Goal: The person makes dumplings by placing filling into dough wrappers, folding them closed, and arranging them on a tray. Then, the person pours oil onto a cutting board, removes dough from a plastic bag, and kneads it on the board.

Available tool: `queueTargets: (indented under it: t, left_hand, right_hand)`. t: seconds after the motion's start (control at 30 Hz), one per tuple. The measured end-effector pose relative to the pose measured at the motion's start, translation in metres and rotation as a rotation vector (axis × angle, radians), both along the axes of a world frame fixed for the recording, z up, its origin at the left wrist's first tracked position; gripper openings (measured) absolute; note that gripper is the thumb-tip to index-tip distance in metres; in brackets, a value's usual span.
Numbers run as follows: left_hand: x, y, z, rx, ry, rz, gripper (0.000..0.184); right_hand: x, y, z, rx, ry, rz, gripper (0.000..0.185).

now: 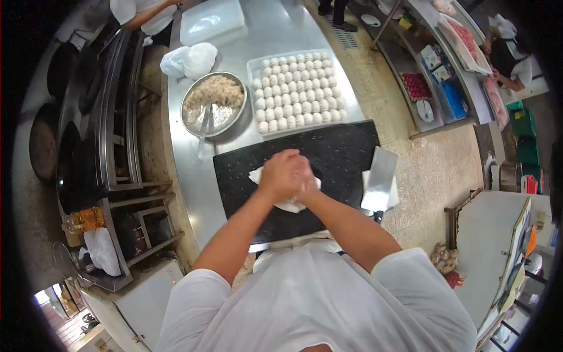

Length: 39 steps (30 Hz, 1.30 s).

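Note:
In the middle of the black board (252, 211), a piece of white dough (291, 206) lies flattened beneath my hands. My left hand (279, 176) and my right hand (304, 178) are brought together over it, one against the other, with the fingers closed. Dough edges show on both sides and below the palms; the part under the hands is hidden. To the right, a wide-bladed cleaver (381, 176) rests at the board's edge over a white cloth or pad. Beyond the board, a tray (255, 124) holds rows of pleated white buns (299, 91).
A metal bowl of filling (214, 94) with a spatula (204, 126) stands behind the board's left corner. Farther back are plastic bags (190, 60) and a plastic container (211, 22). Other people stand at the far edges. A stove (88, 111) lines the left, shelves (410, 64) the right.

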State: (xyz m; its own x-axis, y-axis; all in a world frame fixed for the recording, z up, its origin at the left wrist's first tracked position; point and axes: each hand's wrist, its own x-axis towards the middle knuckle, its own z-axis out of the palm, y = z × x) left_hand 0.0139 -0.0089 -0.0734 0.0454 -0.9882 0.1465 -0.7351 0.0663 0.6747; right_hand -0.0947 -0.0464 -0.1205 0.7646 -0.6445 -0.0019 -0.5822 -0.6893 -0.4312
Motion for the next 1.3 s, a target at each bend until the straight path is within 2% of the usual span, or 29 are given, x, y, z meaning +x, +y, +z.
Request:
queueTargets:
  t: [0.07, 0.1, 0.13, 0.2, 0.27, 0.3, 0.33, 0.37, 0.4, 0.43, 0.47, 0.5, 0.53, 0.6, 0.63, 0.7, 0.73, 0.8, 0.83, 0.97, 1.0, 1.03, 1.07, 1.13, 1.17, 1.2, 1.27, 1.3]
  left_hand:
    - [0.021, -0.016, 0.016, 0.354, 0.202, 0.022, 0.036]
    - [0.029, -0.016, 0.030, 0.391, 0.153, 0.019, 0.035]
    - [0.033, -0.010, 0.036, 0.371, 0.028, -0.022, 0.037]
    - [0.025, 0.011, 0.025, 0.363, 0.253, -0.075, 0.043]
    - [-0.002, 0.037, 0.014, 0.323, 0.730, -0.051, 0.045]
    - [-0.019, 0.049, 0.011, 0.288, 0.827, -0.012, 0.040]
    - [-0.040, 0.059, 0.009, 0.301, 0.841, -0.013, 0.040]
    - [-0.061, 0.067, 0.009, 0.157, 0.642, 0.059, 0.041]
    - [-0.077, 0.069, 0.011, 0.012, 0.436, 0.126, 0.042]
    - [-0.088, 0.067, 0.014, 0.018, 0.449, 0.123, 0.042]
    - [-0.096, 0.061, 0.017, 0.082, 0.288, 0.169, 0.043]
    - [-0.098, 0.057, 0.016, 0.149, 0.126, 0.210, 0.045]
    - [-0.095, 0.055, 0.011, 0.168, 0.138, 0.205, 0.045]
    - [-0.083, 0.047, 0.000, 0.064, -0.012, 0.104, 0.044]
    - [-0.076, 0.037, -0.006, 0.065, -0.007, 0.099, 0.044]
    - [-0.066, 0.029, -0.013, 0.007, -0.061, 0.035, 0.044]
    - [-0.063, 0.026, -0.018, 0.014, -0.052, 0.023, 0.044]
    - [-0.059, 0.013, -0.024, -0.075, -0.048, 0.003, 0.046]
    - [-0.058, 0.009, -0.022, -0.064, -0.038, -0.006, 0.048]
    - [-0.056, 0.004, -0.020, -0.134, -0.024, -0.020, 0.052]
    - [-0.053, 0.003, -0.022, -0.181, 0.010, -0.021, 0.055]
    - [-0.050, 0.009, -0.024, -0.213, 0.050, -0.021, 0.059]
    - [-0.042, 0.015, -0.022, -0.219, 0.065, -0.019, 0.059]
    - [-0.019, 0.022, -0.019, 0.266, 0.586, -0.164, 0.063]
    - [-0.013, 0.033, -0.016, 0.268, 0.823, -0.142, 0.058]
    - [-0.008, 0.043, -0.019, 0.268, 0.827, -0.137, 0.058]
    - [0.002, 0.062, -0.025, 0.161, 1.021, -0.136, 0.054]
    - [0.009, 0.073, -0.005, 0.119, 0.945, -0.088, 0.054]
  right_hand:
    - [-0.003, 0.001, 0.018, 0.390, -0.149, -0.058, 0.054]
    - [-0.014, 0.011, 0.022, 0.390, -0.153, -0.065, 0.054]
    - [-0.023, 0.018, 0.026, 0.289, -0.276, 0.009, 0.054]
    - [-0.042, 0.030, 0.041, 0.175, -0.574, 0.074, 0.052]
    - [-0.065, 0.036, 0.055, 0.553, -0.262, -0.021, 0.050]
    - [-0.070, 0.040, 0.048, 0.563, -0.254, -0.032, 0.050]
    - [-0.073, 0.043, 0.037, 0.438, -0.469, -0.016, 0.049]
    - [-0.077, 0.046, 0.028, 0.307, -0.677, 0.004, 0.047]
    - [-0.081, 0.049, 0.025, 0.314, -0.665, -0.002, 0.047]
    - [-0.084, 0.049, 0.022, 0.320, -0.625, -0.029, 0.039]
    - [-0.087, 0.046, 0.020, 0.323, -0.583, -0.058, 0.031]
    - [-0.090, 0.040, 0.016, 0.206, -0.528, -0.020, 0.030]
    - [-0.095, 0.038, 0.013, 0.220, -0.514, -0.031, 0.030]
    - [-0.091, 0.024, 0.028, 0.162, -0.456, -0.020, 0.031]
    - [-0.086, 0.012, 0.029, 0.161, -0.451, -0.025, 0.031]
    - [-0.077, -0.001, 0.028, 0.429, -0.212, -0.017, 0.035]
    - [-0.074, -0.004, 0.026, 0.435, -0.206, -0.032, 0.035]
    - [-0.071, -0.011, 0.023, 0.174, 0.017, 0.033, 0.035]
    - [-0.069, -0.011, 0.025, 0.162, 0.021, 0.021, 0.035]
    - [-0.071, -0.006, 0.015, -0.010, 0.091, -0.240, 0.032]
    - [-0.061, -0.005, 0.032, -0.023, 0.105, -0.327, 0.031]
    - [-0.056, -0.006, 0.049, 0.258, 0.254, -0.409, 0.029]
    - [-0.059, 0.007, 0.040, 0.249, 0.267, -0.412, 0.029]
    - [-0.071, 0.023, 0.004, 0.174, -0.749, -0.367, 0.029]
    - [-0.055, 0.029, 0.025, 0.585, -0.747, -0.850, 0.028]
    - [-0.051, 0.038, 0.029, 0.587, -0.741, -0.848, 0.028]
    - [-0.043, 0.062, 0.036, 0.529, -0.591, -0.510, 0.027]
    - [-0.020, 0.079, 0.080, 0.440, -0.222, -0.655, 0.024]
